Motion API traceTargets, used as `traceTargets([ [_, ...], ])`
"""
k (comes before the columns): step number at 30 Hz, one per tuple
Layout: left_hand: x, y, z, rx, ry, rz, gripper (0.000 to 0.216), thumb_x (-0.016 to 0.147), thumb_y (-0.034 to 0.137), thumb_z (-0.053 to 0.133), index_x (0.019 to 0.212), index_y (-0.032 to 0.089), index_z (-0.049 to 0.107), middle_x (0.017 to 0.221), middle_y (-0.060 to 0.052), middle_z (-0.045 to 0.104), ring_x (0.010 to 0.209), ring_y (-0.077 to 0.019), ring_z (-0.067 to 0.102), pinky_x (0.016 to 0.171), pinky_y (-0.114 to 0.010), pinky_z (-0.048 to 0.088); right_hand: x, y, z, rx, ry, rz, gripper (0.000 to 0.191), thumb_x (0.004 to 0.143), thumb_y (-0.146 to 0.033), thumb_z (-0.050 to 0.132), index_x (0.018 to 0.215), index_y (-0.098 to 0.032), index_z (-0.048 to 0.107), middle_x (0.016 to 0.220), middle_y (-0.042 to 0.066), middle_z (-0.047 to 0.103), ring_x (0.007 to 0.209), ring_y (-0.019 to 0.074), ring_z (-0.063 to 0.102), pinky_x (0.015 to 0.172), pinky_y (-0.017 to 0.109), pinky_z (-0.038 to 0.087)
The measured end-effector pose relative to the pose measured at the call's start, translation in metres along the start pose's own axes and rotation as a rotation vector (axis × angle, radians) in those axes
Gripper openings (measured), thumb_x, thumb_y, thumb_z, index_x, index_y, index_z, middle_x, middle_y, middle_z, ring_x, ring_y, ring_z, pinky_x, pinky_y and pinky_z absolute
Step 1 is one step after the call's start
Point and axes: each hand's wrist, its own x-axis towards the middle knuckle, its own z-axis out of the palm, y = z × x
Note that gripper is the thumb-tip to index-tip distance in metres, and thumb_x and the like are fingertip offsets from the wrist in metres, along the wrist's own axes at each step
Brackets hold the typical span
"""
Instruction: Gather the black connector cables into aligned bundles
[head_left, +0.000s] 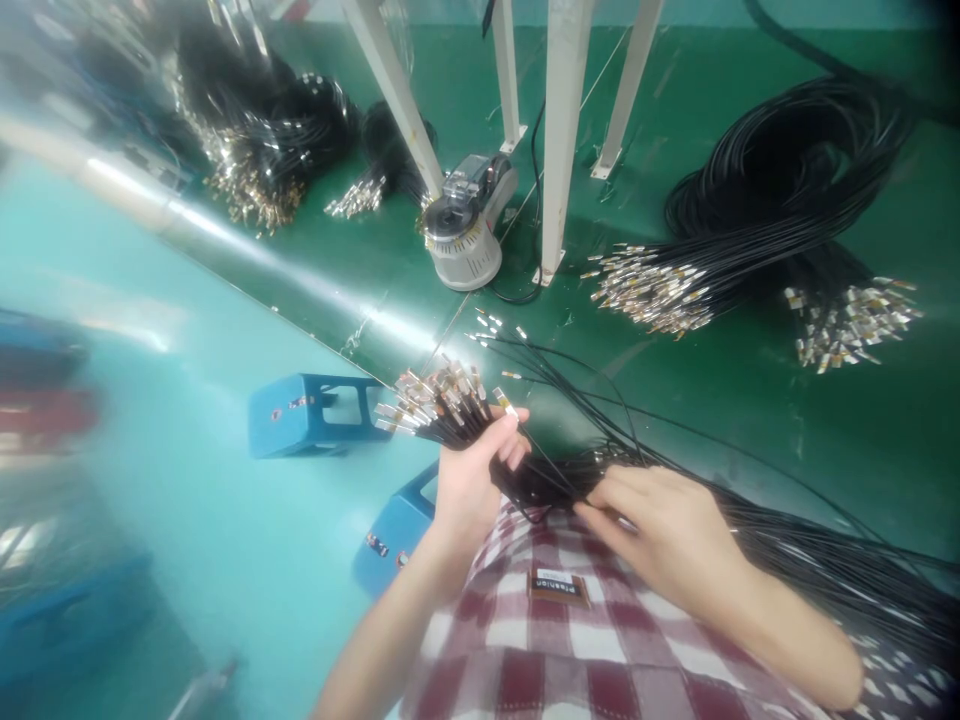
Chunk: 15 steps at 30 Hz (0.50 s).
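A bundle of black cables (450, 432) with metal-tipped ends is gripped in my left hand (480, 465), at the table's near edge. One cable with a white-and-yellow tip (505, 402) stands apart at the thumb of that hand. Its black length (551, 465) runs down to my right hand (660, 520), whose thumb and forefinger pinch it. Beneath and past my right hand, many more loose black cables (795, 530) stretch along the table edge to the right. A few loose cable ends (491, 328) lie on the green mat just beyond my left hand.
A grey-white round-topped device (465, 225) stands beside pale metal legs (559, 140) on the green table (570, 330). Coiled cable bundles lie at the right (787, 190) and the far left (277, 130). Blue stools (289, 425) stand on the floor below the table's edge.
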Motion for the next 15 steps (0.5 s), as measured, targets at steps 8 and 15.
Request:
traceTargets([
  [8, -0.007, 0.0, -0.001, 0.057, -0.075, -0.055, 0.012, 0.065, 0.016, 0.077, 0.073, 0.012, 0.069, 0.048, 0.003, 0.049, 0.045, -0.0053, 0.041, 0.047, -0.021, 0.034, 0.051, -0.015, -0.012, 0.507, -0.002, 0.235, 0.02, 0.09, -0.036, 0.055, 0.085, -0.019, 0.065, 0.072, 0.001, 0.066, 0.059, 0.0121, 0.053, 0.057, 0.024, 0.041],
  [15, -0.008, 0.007, 0.001, 0.007, -0.113, -0.026, 0.021, 0.074, 0.024, 0.073, 0.092, 0.014, 0.069, 0.047, 0.007, 0.039, 0.046, -0.0062, 0.037, 0.054, -0.023, 0.038, 0.046, -0.006, -0.017, 0.525, -0.052, 0.309, 0.022, 0.088, -0.033, 0.057, 0.073, -0.018, 0.064, 0.059, -0.002, 0.061, 0.05, 0.0095, 0.048, 0.047, 0.021, 0.036],
])
